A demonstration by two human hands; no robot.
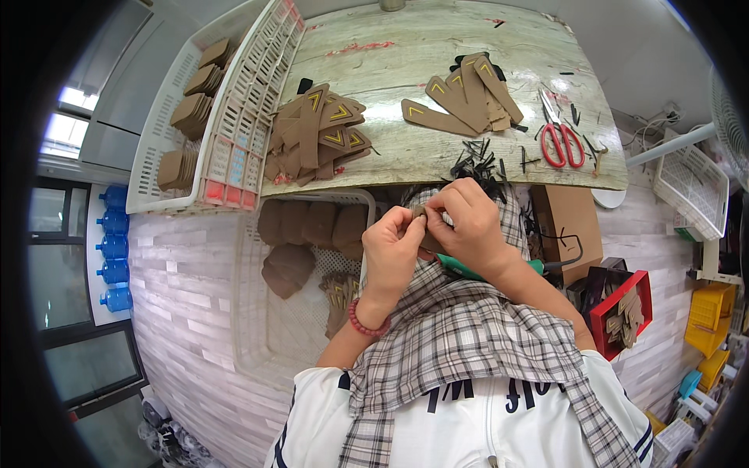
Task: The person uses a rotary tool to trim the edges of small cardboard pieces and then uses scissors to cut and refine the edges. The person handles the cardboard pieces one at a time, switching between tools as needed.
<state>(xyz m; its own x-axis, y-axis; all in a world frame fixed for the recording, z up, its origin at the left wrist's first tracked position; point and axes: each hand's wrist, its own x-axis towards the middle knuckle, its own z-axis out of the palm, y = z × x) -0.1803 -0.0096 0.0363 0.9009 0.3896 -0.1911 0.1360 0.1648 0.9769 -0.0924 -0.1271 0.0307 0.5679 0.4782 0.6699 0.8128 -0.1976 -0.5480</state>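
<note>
Over my lap, in front of the table's near edge, my two hands meet. My left hand (392,249), with a red bead bracelet at its wrist, pinches a small brown piece (420,211) between thumb and fingers. My right hand (472,222) has its fingers closed at the same piece, whose shape is mostly hidden by both hands. Beneath my right wrist a green object (459,269) lies across my lap, partly covered by the forearm. A checked apron (460,335) covers my lap.
On the table (382,74) lie brown pieces with yellow V marks (328,132), a fanned group (468,90), black scraps (477,165) and red-handled scissors (562,144). White crates (253,86) stand left, one below holding brown stacks (292,226). A cardboard box (573,226) and red bin (599,331) stand right.
</note>
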